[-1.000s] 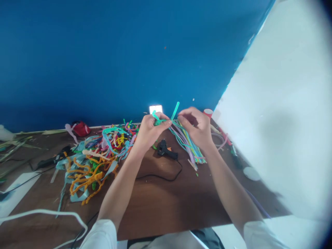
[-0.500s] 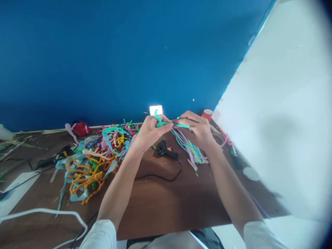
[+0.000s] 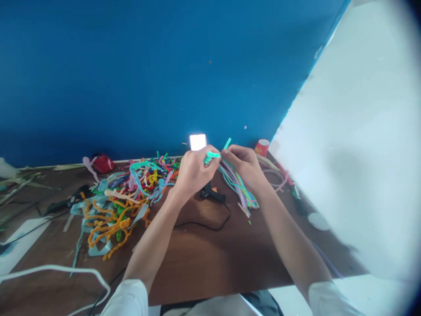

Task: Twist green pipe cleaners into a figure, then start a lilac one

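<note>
Between my two hands is a bent turquoise-green pipe cleaner [image 3: 213,155], held above the table. My left hand [image 3: 196,169] is closed around its folded part, which shows between thumb and fingers. Thumb and index finger of my right hand [image 3: 244,163] pinch it close to the left fingertips, and a short free end sticks up there. Below the hands lies a black glue gun [image 3: 212,193], partly covered by my left hand. A bundle of straight pastel pipe cleaners [image 3: 241,193] lies under my right hand.
A tangled heap of coloured pipe cleaners [image 3: 121,206] spreads over the left of the table [image 3: 210,259]. A lit phone [image 3: 198,141] leans at the blue wall. A red cup [image 3: 262,147] stands back right. A black cord [image 3: 210,228] crosses the middle.
My left hand has turned, and the pipe cleaner's folded part now points right. My right fingers have curled in to a pinch, and the free end has swung from pointing right to pointing up.
</note>
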`<state>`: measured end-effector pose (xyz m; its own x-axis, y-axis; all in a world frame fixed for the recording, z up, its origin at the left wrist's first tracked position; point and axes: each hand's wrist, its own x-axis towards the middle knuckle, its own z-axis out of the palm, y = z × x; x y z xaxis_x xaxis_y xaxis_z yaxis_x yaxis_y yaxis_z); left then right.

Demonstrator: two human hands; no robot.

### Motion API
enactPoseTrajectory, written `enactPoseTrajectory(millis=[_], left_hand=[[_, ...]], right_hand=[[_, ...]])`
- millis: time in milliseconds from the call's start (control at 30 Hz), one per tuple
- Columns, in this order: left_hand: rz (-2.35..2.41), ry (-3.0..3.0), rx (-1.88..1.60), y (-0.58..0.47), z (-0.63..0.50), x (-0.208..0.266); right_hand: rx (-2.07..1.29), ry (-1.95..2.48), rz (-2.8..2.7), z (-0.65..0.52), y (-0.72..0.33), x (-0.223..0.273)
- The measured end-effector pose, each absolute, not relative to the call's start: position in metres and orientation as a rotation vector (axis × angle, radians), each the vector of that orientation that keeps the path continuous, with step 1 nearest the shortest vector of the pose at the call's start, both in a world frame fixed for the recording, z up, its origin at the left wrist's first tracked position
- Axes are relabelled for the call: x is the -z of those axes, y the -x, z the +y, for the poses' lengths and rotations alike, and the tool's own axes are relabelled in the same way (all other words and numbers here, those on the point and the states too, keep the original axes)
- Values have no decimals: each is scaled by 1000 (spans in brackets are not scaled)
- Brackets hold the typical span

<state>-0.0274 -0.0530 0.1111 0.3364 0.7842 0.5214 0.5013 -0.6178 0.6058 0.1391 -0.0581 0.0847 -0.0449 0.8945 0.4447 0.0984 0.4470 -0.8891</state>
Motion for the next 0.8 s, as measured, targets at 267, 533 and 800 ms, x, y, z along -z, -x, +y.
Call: enactPoseTrajectory(millis=[267, 533, 800], left_hand=[[963, -1667, -1119, 34, -37, -102], [946, -1735, -1063, 34, -36, -102], [1004, -2279, -1033, 41, -45, -111]], right_hand=[[-115, 880, -1722, -57, -155, -85], [303, 804, -2039, -54, -168, -80], [-32, 887, -1942, -58, -151, -84]])
